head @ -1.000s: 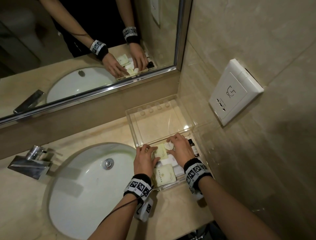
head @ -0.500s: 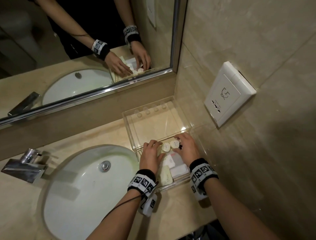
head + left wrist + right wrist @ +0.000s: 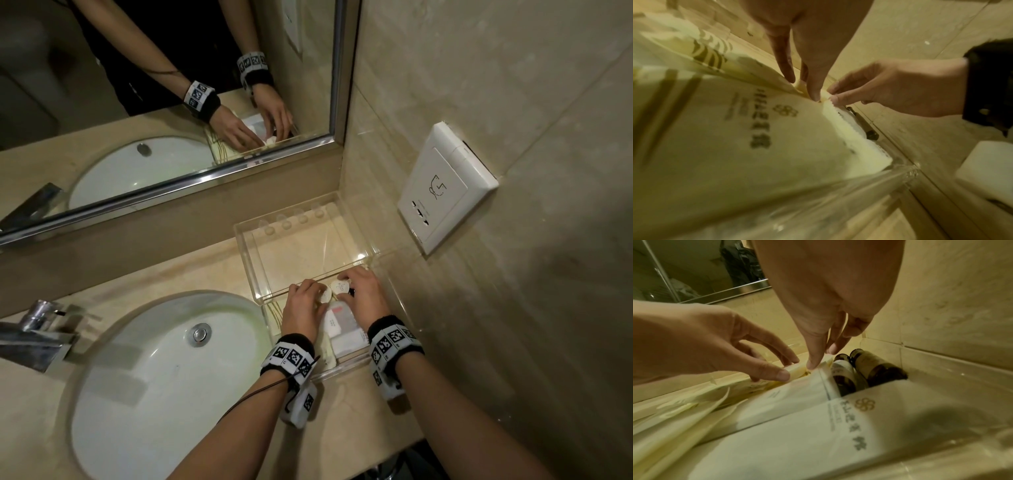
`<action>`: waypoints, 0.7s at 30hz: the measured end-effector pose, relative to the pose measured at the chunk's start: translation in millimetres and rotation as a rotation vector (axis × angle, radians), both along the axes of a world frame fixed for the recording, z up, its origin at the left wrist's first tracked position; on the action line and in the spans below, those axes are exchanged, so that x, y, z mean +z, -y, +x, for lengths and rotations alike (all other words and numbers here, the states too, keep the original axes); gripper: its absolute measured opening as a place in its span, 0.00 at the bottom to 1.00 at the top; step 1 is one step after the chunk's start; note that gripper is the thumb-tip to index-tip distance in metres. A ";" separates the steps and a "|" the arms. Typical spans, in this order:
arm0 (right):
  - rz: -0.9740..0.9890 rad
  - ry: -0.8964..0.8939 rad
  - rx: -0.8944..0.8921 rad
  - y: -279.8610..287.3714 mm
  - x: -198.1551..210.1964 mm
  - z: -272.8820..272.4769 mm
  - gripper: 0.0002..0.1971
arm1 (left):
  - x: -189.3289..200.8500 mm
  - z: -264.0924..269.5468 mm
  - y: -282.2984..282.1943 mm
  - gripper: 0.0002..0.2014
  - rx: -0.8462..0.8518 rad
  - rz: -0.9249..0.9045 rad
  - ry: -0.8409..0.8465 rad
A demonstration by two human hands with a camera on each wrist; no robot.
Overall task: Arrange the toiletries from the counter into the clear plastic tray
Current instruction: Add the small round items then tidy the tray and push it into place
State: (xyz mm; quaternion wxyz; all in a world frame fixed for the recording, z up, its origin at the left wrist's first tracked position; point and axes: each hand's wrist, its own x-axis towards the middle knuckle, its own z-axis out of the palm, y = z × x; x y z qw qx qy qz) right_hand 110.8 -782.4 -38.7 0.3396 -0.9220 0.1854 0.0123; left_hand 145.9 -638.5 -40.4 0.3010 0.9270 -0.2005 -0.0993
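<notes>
The clear plastic tray [image 3: 356, 236] stands in the counter's corner; its far compartment is bare. The near compartment holds cream sachets [image 3: 756, 146], white boxes [image 3: 818, 434] and two dark small bottles [image 3: 875, 369] along the right wall. Two small round white packets [image 3: 340, 287] stand side by side against the divider. My left hand [image 3: 313, 294] pinches the left one [image 3: 325, 294] between thumb and fingers. My right hand [image 3: 347, 287] pinches the right one. In the wrist views the fingertips [image 3: 812, 365] of both hands meet on the pale packets [image 3: 795, 369].
A white basin [image 3: 164, 377] with a chrome tap [image 3: 37, 339] lies left of the tray. The mirror [image 3: 171, 102] runs along the back. A white wall socket [image 3: 445, 185] sits on the tiled right wall, close beside the tray.
My left hand left the sachet and moved forward to the divider. Two round packets now stand side by side there, one in each hand. The view shifted slightly.
</notes>
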 end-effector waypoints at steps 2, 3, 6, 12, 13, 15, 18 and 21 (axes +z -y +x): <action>0.008 0.007 0.007 0.0 0.5 0.5 0.19 | 0.9 0.2 -0.3 0.13 0.006 -0.010 -0.004; 0.015 0.012 0.005 0.3 0.7 0.1 0.20 | 2.2 0.5 -0.9 0.13 0.003 -0.021 -0.009; 0.038 0.031 -0.011 2.4 2.4 -4.0 0.20 | 8.4 2.2 -9.9 0.13 -0.001 -0.076 -0.007; 0.065 0.081 -0.009 -3.4 16.8 -23.2 0.12 | 16.5 3.8 -64.1 0.11 0.002 -0.028 -0.016; 0.066 0.079 0.017 -6.8 18.3 -26.7 0.11 | 16.0 3.1 -72.0 0.13 -0.017 -0.002 -0.026; 0.073 0.065 0.070 -13.9 19.5 -32.8 0.11 | 14.1 0.6 -81.1 0.16 -0.045 0.038 -0.050; 0.113 0.047 0.083 -22.4 19.1 -40.3 0.11 | 12.8 -0.7 -82.1 0.17 -0.061 0.076 -0.062; 0.165 0.015 0.048 -27.0 19.6 -48.4 0.11 | 15.5 -0.8 -81.0 0.16 -0.061 0.051 -0.053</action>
